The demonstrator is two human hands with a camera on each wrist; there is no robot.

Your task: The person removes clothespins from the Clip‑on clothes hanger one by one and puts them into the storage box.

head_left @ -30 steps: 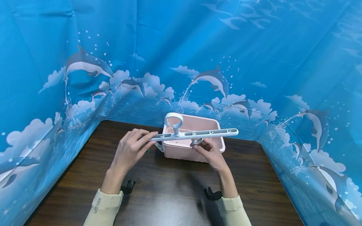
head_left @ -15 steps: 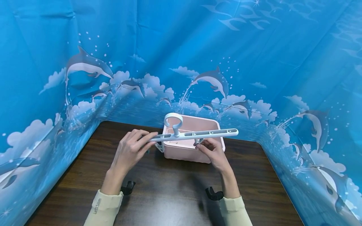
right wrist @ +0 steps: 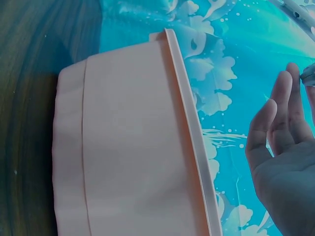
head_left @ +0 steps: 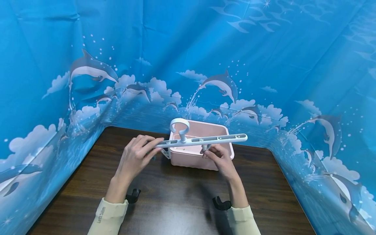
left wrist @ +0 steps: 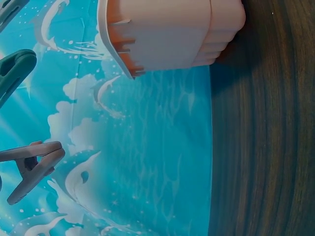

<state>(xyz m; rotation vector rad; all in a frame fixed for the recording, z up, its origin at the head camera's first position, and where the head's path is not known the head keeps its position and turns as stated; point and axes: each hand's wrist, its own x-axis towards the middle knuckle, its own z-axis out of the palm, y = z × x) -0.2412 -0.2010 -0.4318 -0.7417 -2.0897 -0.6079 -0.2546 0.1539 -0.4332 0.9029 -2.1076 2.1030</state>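
A pale blue hanger (head_left: 199, 140) with a round hook is held level over the pink basket. My left hand (head_left: 138, 151) grips its left end between fingers and thumb. Under the middle of the bar, my right hand (head_left: 221, 160) pinches a small grey clip (head_left: 206, 147), its top right at the bar's underside. In the right wrist view the same clip (right wrist: 308, 76) shows only partly at the right edge, by the fingertips. The left wrist view has a green clothespin (left wrist: 17, 71) and a greyish clothespin (left wrist: 39, 164) near its left edge.
The pink basket (head_left: 194, 160) stands at the back of the dark wooden table (head_left: 173, 195), beneath the hanger. A blue dolphin-print curtain (head_left: 188, 49) closes off the back and both sides. A white lattice-like piece (head_left: 165, 153) shows at the basket's left side.
The grey clip has turned from a slant to more upright under the bar, and my right hand has shifted slightly right. The left hand and hanger stay nearly still.
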